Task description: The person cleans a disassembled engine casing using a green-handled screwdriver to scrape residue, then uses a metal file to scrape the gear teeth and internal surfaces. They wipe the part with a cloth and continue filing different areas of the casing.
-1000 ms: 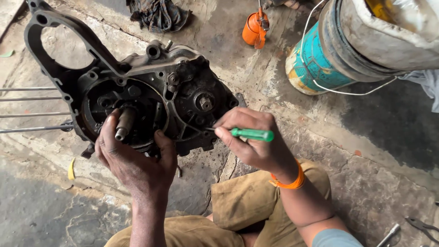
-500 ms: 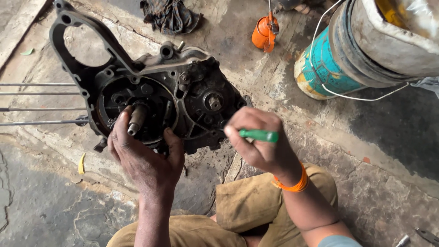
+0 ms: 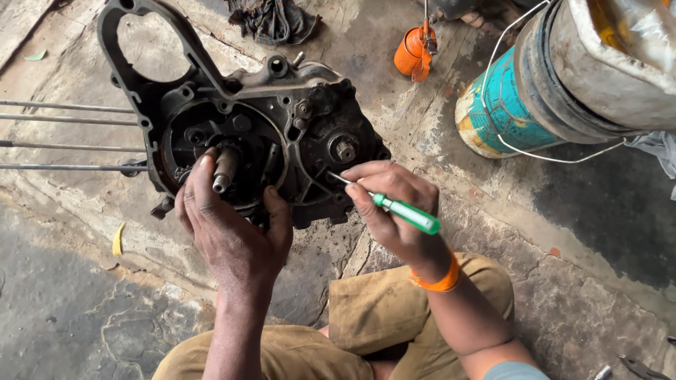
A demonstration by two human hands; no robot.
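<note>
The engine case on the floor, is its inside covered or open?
Open: the engine case shows its bare shaft and inner gears, with no cover on.

Floor: cracked, stained concrete.
On it: engine casing, rag, orange can, teal bucket, metal rods.
</note>
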